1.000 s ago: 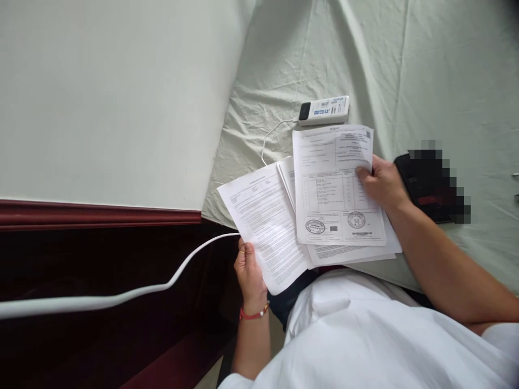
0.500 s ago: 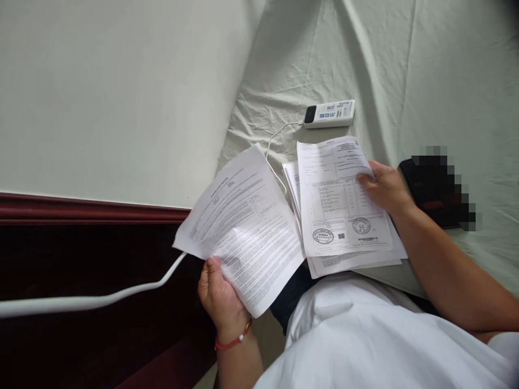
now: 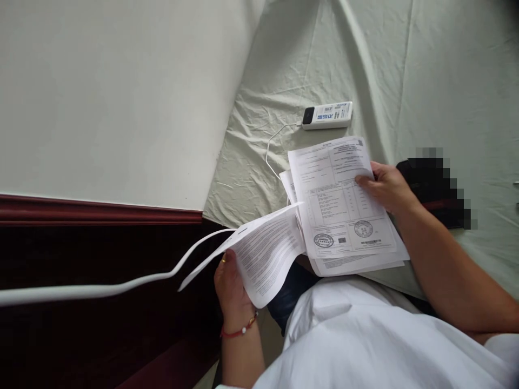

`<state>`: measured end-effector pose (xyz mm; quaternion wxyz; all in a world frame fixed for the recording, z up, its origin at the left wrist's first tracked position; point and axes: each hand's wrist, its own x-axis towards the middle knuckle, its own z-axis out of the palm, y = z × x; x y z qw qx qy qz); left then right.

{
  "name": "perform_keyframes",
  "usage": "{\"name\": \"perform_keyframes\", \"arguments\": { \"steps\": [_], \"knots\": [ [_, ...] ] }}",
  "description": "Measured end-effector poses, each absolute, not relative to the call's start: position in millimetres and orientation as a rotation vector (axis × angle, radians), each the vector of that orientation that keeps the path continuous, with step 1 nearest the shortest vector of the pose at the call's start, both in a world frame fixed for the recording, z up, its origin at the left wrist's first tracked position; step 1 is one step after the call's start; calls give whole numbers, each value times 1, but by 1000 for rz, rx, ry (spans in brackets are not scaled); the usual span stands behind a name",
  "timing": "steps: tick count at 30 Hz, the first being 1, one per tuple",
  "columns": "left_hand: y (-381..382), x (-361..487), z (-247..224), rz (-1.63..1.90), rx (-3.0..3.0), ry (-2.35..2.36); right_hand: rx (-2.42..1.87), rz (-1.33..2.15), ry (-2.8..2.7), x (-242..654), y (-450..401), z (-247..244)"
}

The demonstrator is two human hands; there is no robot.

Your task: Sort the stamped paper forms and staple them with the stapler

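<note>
My left hand (image 3: pixel 232 283), with a red beaded bracelet at the wrist, is closed on a printed sheet (image 3: pixel 270 251). That sheet curls, its far part folding over toward me and hanging past the thumb to the left. My right hand (image 3: pixel 385 186) pinches the right edge of a printed form (image 3: pixel 332 194) with two round stamps and a small code near its bottom. More paper sheets (image 3: pixel 357 265) lie beneath the form, their edges showing at the left and bottom. Whether the right hand also grips these lower sheets, I cannot tell.
A white power bank (image 3: pixel 327 115) lies on the pale green cloth (image 3: pixel 259 108), with a thin cable (image 3: pixel 272 141) running under the papers. A thicker white cable (image 3: pixel 121 289) crosses at left. A dark, partly blurred object (image 3: pixel 432 189) lies right. A dark red ledge (image 3: pixel 101 210) edges the white wall.
The sheet in my left hand has tilted and folded over from nearly flat, as that hand moved slightly right. The stamped form turned a little; my right hand kept its hold.
</note>
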<state>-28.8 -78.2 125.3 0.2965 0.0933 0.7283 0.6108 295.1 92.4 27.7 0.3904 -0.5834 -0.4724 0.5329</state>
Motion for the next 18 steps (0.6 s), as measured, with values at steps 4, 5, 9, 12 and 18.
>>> {"name": "perform_keyframes", "arguments": {
  "steps": [4,5,9,12,18],
  "knots": [
    [-81,-34,116,1635,398,1945,-1330,1534,-910,295,90,34],
    [-82,-34,116,1641,386,1952,-1311,1554,-831,296,90,36],
    [-84,-36,123,1667,303,1950,-1162,1631,-620,301,89,43],
    [-84,-40,128,1613,213,1988,-1061,1685,-552,301,90,46],
    [-90,-30,115,1394,231,1838,-1046,1737,-502,297,90,48]
  ]
}}
